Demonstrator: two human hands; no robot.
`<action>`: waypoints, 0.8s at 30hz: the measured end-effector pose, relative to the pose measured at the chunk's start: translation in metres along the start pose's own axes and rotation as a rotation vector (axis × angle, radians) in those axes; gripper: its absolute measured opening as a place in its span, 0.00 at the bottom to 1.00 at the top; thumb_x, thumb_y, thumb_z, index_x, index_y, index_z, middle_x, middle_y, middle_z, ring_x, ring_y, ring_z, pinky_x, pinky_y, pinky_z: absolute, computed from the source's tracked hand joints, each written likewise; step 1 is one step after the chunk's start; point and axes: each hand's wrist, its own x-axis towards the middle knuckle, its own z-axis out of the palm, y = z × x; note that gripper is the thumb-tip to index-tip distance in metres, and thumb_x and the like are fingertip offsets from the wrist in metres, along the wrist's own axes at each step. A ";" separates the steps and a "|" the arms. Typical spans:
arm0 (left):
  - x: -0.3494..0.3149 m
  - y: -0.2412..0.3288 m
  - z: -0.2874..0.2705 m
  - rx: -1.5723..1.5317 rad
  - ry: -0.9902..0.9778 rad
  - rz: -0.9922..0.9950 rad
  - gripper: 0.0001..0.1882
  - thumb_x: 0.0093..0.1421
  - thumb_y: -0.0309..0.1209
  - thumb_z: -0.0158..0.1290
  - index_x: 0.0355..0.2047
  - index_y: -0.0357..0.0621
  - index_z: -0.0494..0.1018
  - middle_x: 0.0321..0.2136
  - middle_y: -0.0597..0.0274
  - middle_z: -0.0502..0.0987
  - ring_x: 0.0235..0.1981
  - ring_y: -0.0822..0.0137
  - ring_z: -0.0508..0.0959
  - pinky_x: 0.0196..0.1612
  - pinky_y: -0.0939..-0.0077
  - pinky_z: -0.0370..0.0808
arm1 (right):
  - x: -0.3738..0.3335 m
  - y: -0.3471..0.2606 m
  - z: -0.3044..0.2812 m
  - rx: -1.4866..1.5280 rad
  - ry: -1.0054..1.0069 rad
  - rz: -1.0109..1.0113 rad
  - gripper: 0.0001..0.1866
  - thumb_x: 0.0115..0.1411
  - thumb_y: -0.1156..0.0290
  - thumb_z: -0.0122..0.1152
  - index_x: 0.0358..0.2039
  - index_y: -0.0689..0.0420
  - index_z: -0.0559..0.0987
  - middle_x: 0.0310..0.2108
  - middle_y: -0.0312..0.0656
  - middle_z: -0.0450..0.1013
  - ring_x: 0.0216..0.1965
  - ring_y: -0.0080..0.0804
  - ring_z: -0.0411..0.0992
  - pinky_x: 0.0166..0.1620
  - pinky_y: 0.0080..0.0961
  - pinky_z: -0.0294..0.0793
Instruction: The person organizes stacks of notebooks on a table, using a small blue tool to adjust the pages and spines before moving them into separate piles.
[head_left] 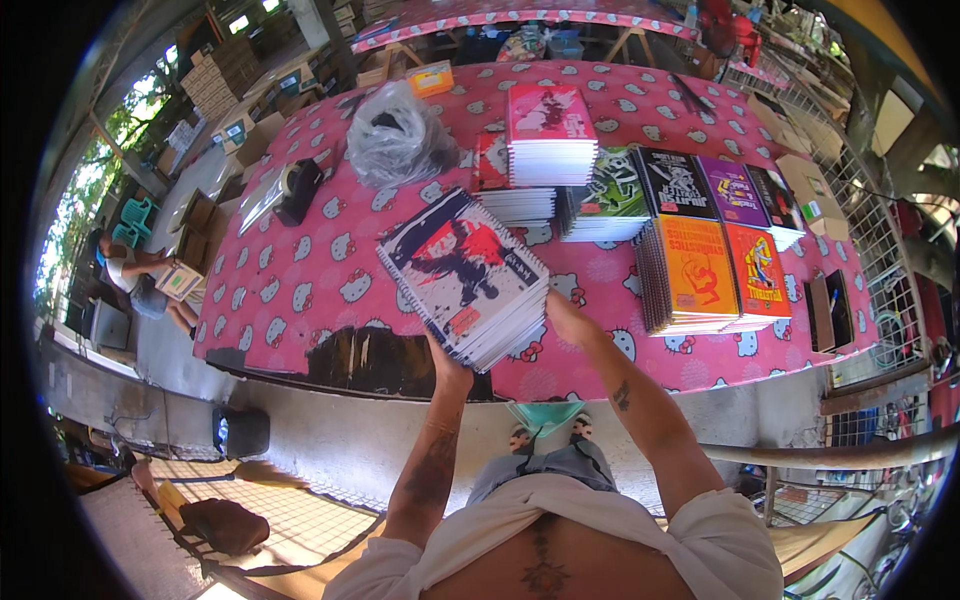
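Observation:
A thick stack of spiral notebooks (465,270), its top cover white with red and black figures, is tilted at the near side of the table. My left hand (450,365) grips its near lower corner, the fingers mostly hidden beneath. Against the right side of the stack, my right hand (566,318) is closed, its fingers partly hidden behind the pages. Just beyond stand a pile of pink-covered notebooks (551,140), a lower red-covered pile (491,165) and green-and-black notebooks (610,190). To the right are orange-covered notebooks (692,268) and black-covered ones (677,185).
The table (290,270) has a pink cat-print cover, torn at the near edge. On it lie a clear plastic bag (395,135), a tape dispenser (298,193) and a yellow box (430,79). At the far left a person (140,270) sits beside cardboard boxes (190,255).

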 end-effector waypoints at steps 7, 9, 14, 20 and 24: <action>-0.010 0.008 -0.025 0.257 -0.243 0.147 0.28 0.70 0.45 0.39 0.64 0.42 0.58 0.56 0.53 0.71 0.56 0.56 0.72 0.58 0.58 0.70 | -0.019 0.000 0.002 -0.051 0.119 0.114 0.32 0.69 0.43 0.38 0.63 0.53 0.67 0.61 0.37 0.65 0.60 0.31 0.61 0.63 0.30 0.53; -0.019 0.022 -0.030 0.415 -0.272 0.286 0.30 0.70 0.46 0.40 0.64 0.41 0.57 0.57 0.54 0.70 0.58 0.57 0.70 0.60 0.59 0.68 | -0.018 -0.018 -0.002 -0.050 0.007 0.158 0.36 0.66 0.39 0.40 0.64 0.52 0.66 0.65 0.40 0.61 0.64 0.33 0.57 0.66 0.32 0.51; -0.036 0.069 0.073 0.103 -0.258 0.029 0.41 0.66 0.63 0.37 0.66 0.42 0.56 0.60 0.58 0.66 0.61 0.60 0.66 0.64 0.61 0.61 | 0.003 -0.069 -0.001 0.167 0.028 -0.130 0.39 0.63 0.34 0.44 0.59 0.56 0.72 0.56 0.43 0.72 0.54 0.28 0.70 0.58 0.25 0.66; -0.026 0.067 0.052 0.024 -0.172 0.014 0.38 0.66 0.61 0.39 0.63 0.45 0.61 0.58 0.58 0.70 0.59 0.57 0.70 0.62 0.57 0.66 | 0.006 -0.078 -0.002 -0.069 -0.025 0.047 0.45 0.63 0.31 0.41 0.65 0.58 0.65 0.61 0.48 0.67 0.60 0.33 0.65 0.62 0.30 0.62; 0.001 0.026 -0.031 0.070 -0.138 0.049 0.31 0.68 0.52 0.40 0.63 0.44 0.60 0.59 0.55 0.68 0.60 0.55 0.69 0.63 0.56 0.65 | -0.003 -0.048 0.026 0.149 -0.273 0.067 0.42 0.64 0.33 0.40 0.63 0.57 0.68 0.58 0.46 0.71 0.57 0.33 0.69 0.59 0.29 0.67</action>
